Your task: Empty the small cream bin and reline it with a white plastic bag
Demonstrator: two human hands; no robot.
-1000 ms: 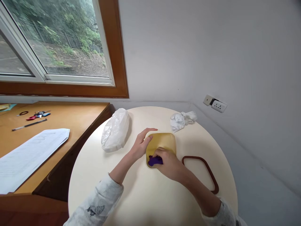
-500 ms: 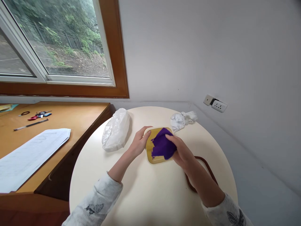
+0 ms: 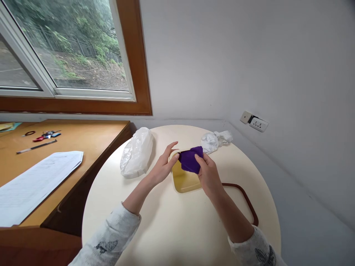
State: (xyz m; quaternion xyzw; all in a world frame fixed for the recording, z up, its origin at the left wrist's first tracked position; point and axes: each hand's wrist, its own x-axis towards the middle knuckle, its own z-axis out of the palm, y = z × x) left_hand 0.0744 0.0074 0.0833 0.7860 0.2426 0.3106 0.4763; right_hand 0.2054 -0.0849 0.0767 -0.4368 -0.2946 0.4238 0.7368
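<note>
A yellow, rounded-square tray-like piece with a pale rim (image 3: 186, 184) is held over the round table. My left hand (image 3: 165, 164) is at its upper left corner, thumb on the near face where it meets the purple cloth, forefinger raised. The purple cloth (image 3: 190, 160) lies across the upper part of the yellow piece, its upper right corner standing past the rim. My right hand (image 3: 208, 171) pinches the cloth's right side between thumb and fingers.
On the round table (image 3: 166, 229) are a crumpled white plastic bag (image 3: 138, 153), a white cloth bundle (image 3: 215, 141) and a brown rounded frame (image 3: 247, 201). Papers (image 3: 41, 181), keys (image 3: 48, 135) and a pen (image 3: 36, 147) lie on the wooden desk (image 3: 97, 136).
The purple cloth has shifted up and looks more gathered, baring the lower part of the yellow piece. My right hand has moved slightly up and left. My left forefinger has lifted.
</note>
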